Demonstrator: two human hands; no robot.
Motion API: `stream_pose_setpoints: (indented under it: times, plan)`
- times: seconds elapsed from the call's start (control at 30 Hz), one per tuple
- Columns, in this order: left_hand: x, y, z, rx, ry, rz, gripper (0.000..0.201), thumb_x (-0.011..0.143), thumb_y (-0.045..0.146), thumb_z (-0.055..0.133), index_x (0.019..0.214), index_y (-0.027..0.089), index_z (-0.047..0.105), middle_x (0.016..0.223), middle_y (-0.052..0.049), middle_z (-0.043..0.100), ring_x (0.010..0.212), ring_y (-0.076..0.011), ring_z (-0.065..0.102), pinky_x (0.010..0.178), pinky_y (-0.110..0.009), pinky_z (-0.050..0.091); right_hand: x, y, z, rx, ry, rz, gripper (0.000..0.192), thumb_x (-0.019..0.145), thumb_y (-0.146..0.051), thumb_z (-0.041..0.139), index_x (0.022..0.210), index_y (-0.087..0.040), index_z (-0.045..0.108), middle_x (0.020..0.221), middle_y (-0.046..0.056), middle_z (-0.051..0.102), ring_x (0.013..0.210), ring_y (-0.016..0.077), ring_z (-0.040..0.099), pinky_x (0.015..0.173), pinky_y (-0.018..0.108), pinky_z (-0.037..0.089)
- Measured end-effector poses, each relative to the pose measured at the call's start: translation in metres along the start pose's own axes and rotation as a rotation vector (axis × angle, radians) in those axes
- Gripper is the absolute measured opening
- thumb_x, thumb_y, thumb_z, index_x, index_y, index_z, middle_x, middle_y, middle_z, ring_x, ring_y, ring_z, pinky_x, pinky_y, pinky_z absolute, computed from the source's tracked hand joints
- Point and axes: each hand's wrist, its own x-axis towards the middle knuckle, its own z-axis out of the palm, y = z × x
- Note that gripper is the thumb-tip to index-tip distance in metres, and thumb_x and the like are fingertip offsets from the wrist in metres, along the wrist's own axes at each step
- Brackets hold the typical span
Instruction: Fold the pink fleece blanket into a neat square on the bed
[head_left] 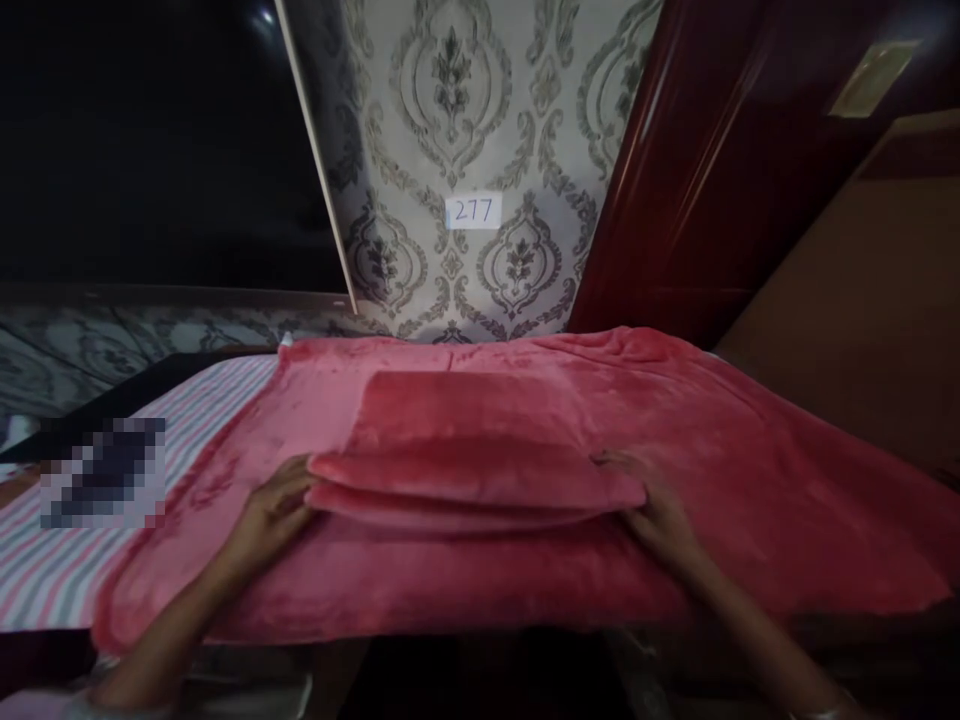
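Two hands point(271, 502) point(661, 518) holding folded pink cloth point(480, 488), fingers point(297, 470) partly hidden

Left hand point(279, 497) and right hand point(651, 508) level, well apart, both pinched closed, bare forearms point(191, 605) slanting inward

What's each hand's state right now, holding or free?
Left hand: closed, holding the left end of the folded pink cloth.
Right hand: closed, holding its right end.
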Motion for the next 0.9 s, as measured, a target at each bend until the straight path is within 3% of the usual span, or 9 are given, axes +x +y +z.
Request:
stream_pose_setpoints:
  times: [0.07,0.17,0.27,0.33,0.4,0.47,0.6,0.7,0.9]
  plan:
    - [-0.022,-0.019,0.005,0.003,-0.067,-0.069,0.034,0.067,0.063,0.070,0.067,0.029,0.075,0.089,-0.009,0.077,0.091,-0.0284,0.069,0.091,-0.039,0.054,-0.021,0.015,0.004,-0.021,-0.068,-0.010,0.038,0.074,-0.055,0.066,0.096,-0.025,0.073,0.106,0.011,0.076,0.107,0.0326,0.068,0.100,0.053,0.049]
    - [-0.038,-0.025,-0.003,0.043,-0.084,-0.115,0.033,0.069,0.062,0.068,0.066,0.030,0.076,0.093,-0.010,0.077,0.096,-0.0302,0.070,0.089,-0.038,0.055,-0.033,0.014,-0.005,-0.065,-0.135,-0.001,0.040,0.076,-0.047,0.065,0.109,-0.025,0.073,0.120,0.010,0.073,0.117,0.0315,0.064,0.106,0.055,0.045]
    - [-0.038,-0.013,-0.014,0.101,0.003,-0.122,0.033,0.069,0.060,0.066,0.066,0.029,0.076,0.087,-0.007,0.078,0.090,-0.0294,0.072,0.082,-0.037,0.057,-0.033,-0.004,-0.023,-0.059,-0.199,0.058,0.044,0.076,-0.048,0.067,0.114,-0.027,0.073,0.126,0.009,0.070,0.123,0.0320,0.060,0.109,0.054,0.042]
    - [-0.032,0.004,-0.013,0.160,0.120,-0.096,0.031,0.076,0.055,0.062,0.076,0.028,0.077,0.087,-0.004,0.078,0.086,-0.0265,0.072,0.082,-0.036,0.056,-0.029,-0.021,-0.029,-0.066,-0.144,0.107,0.042,0.081,-0.052,0.063,0.113,-0.028,0.073,0.125,0.008,0.071,0.123,0.0317,0.059,0.109,0.052,0.043]
    - [-0.021,0.027,-0.002,0.229,0.197,-0.018,0.030,0.082,0.048,0.057,0.091,0.027,0.077,0.096,-0.003,0.078,0.091,-0.0251,0.071,0.086,-0.035,0.055,-0.022,-0.039,-0.026,-0.109,-0.053,0.112,0.041,0.089,-0.056,0.055,0.112,-0.028,0.074,0.122,0.007,0.072,0.122,0.0305,0.060,0.109,0.050,0.043]
    - [-0.007,0.051,0.015,0.278,0.178,0.102,0.032,0.086,0.044,0.055,0.104,0.027,0.076,0.108,-0.003,0.076,0.101,-0.0259,0.070,0.093,-0.037,0.053,-0.010,-0.054,-0.012,-0.169,-0.053,0.039,0.046,0.095,-0.056,0.045,0.120,-0.028,0.071,0.125,0.006,0.071,0.122,0.0293,0.060,0.109,0.049,0.043]
    - [0.019,0.074,0.055,0.397,-0.060,0.274,0.048,0.086,0.047,0.055,0.128,0.026,0.066,0.134,-0.008,0.065,0.131,-0.0326,0.054,0.115,-0.051,0.033,0.017,-0.057,0.030,-0.365,-0.292,-0.159,0.058,0.098,-0.054,0.040,0.148,-0.026,0.048,0.149,0.008,0.053,0.139,0.0311,0.046,0.115,0.053,0.036]
    - [0.019,0.055,0.079,0.571,-0.216,0.249,0.065,0.085,0.056,0.056,0.141,0.024,0.055,0.152,-0.013,0.049,0.145,-0.0400,0.033,0.118,-0.064,0.017,0.023,-0.035,0.050,-0.573,-0.415,-0.189,0.062,0.097,-0.056,0.045,0.153,-0.030,0.040,0.159,0.007,0.038,0.149,0.0350,0.027,0.116,0.060,0.029]
    - [-0.007,0.012,0.099,0.753,-0.283,0.142,0.073,0.089,0.060,0.049,0.152,0.025,0.041,0.162,-0.013,0.032,0.150,-0.0438,0.018,0.111,-0.074,0.020,0.013,0.001,0.053,-0.661,-0.479,-0.208,0.060,0.098,-0.053,0.044,0.154,-0.032,0.037,0.163,0.003,0.030,0.152,0.0319,0.018,0.119,0.059,0.023]
